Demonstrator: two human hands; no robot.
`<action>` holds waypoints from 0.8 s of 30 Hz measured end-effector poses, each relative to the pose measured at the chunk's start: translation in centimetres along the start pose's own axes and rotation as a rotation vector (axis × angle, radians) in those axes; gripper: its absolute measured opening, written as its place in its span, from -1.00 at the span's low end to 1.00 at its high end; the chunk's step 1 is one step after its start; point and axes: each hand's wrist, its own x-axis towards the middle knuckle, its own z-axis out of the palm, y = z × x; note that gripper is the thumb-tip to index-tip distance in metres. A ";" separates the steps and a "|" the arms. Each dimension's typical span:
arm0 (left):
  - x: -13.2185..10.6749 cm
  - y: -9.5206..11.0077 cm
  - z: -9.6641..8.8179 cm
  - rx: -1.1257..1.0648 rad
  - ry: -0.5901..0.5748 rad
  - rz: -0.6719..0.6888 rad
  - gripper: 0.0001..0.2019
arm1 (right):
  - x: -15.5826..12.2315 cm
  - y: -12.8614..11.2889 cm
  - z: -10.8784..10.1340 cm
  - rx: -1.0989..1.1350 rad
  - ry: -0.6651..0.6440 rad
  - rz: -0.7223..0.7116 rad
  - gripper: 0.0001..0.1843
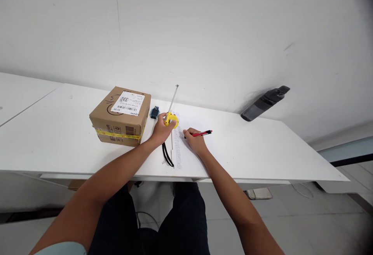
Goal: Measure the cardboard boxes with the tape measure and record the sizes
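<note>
A yellow tape measure [171, 120] sits in my left hand [162, 129], its fingers closed round the case. The metal blade [174, 99] sticks out of it toward the wall, and a black wrist strap [166, 155] trails toward the desk's front edge. My right hand [195, 140] is closed on a red and black pen [201, 133], with the tip hidden by the fingers. Under both hands lies a white sheet of paper [186, 158], marked with a strip of small bluish pattern or writing too fine to read.
Left of my hands stands a taped cardboard box [116, 113] with a white label. A small dark device with a teal edge [154, 112] lies beside it. At the right rear a dark bottle [262, 104] stands by the wall. The white desk [256, 150] ends near my legs.
</note>
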 end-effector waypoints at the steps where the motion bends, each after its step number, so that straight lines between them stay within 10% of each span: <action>1: 0.0 0.0 0.0 -0.005 0.000 -0.003 -0.45 | 0.0 -0.1 0.0 0.000 -0.009 0.003 -0.60; 24: 0.0 -0.1 0.1 0.054 0.003 -0.015 -0.46 | 0.1 0.1 -0.2 0.021 0.027 0.041 -0.63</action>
